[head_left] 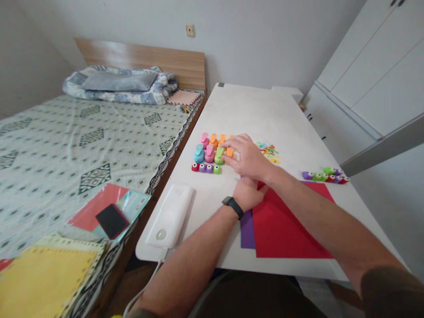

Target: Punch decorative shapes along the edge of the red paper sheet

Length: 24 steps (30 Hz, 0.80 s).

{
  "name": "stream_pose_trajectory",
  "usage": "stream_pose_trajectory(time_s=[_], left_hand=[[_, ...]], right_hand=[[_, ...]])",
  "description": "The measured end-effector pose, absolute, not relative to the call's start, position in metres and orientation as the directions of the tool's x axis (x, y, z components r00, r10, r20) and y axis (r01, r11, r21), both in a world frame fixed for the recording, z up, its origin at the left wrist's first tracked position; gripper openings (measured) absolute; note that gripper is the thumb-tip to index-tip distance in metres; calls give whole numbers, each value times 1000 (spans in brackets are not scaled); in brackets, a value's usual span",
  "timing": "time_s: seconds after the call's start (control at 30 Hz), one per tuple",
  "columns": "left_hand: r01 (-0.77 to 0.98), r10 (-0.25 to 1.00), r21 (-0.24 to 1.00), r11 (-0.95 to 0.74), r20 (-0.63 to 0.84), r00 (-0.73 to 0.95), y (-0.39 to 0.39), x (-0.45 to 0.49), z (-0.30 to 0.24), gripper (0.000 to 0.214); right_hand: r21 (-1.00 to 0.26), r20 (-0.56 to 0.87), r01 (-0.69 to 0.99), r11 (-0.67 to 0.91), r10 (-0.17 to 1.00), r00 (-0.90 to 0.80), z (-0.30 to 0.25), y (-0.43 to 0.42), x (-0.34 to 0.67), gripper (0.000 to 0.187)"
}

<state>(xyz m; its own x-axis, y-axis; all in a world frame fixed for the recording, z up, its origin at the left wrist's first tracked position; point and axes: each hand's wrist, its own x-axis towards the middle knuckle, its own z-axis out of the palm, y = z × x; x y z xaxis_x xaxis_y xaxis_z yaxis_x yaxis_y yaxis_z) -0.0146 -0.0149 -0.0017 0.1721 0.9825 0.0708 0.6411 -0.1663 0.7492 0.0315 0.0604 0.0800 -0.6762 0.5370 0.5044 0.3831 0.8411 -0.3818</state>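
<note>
My right hand crosses over my left wrist area, its thumb and fingers closed around an orange craft punch at the right end of a row. Beside that punch stand a green punch, a pink punch and a blue punch. Behind them is another row of pink and orange punches. Below and nearer me, my left hand is closed at the upper left corner of a red paper sheet, thumb on it; its other fingers are partly hidden. A purple sheet lies under the red one.
Small punches line the front of the group; more small punches sit at the right. Colourful paper cutouts lie beyond my right hand. A white power bank with a cable is at left. A phone rests on the bed.
</note>
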Motion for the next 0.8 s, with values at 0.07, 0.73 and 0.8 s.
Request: stream_pose_trajectory(time_s=[0.07,0.73,0.8], left_hand=[[681,977,705,-199,88,194,-14,-14,-3,29],[724,971,651,-228,97,218,-13,-13,4,30],[701,969,675,-232,100,225,-12,-12,4,29]], right_hand=[[-386,518,426,819,574,-634,79,61,62,25],[-438,547,873,213,834,71,12,59,312,33],[-445,560,884,145,815,148,6,60,323,35]])
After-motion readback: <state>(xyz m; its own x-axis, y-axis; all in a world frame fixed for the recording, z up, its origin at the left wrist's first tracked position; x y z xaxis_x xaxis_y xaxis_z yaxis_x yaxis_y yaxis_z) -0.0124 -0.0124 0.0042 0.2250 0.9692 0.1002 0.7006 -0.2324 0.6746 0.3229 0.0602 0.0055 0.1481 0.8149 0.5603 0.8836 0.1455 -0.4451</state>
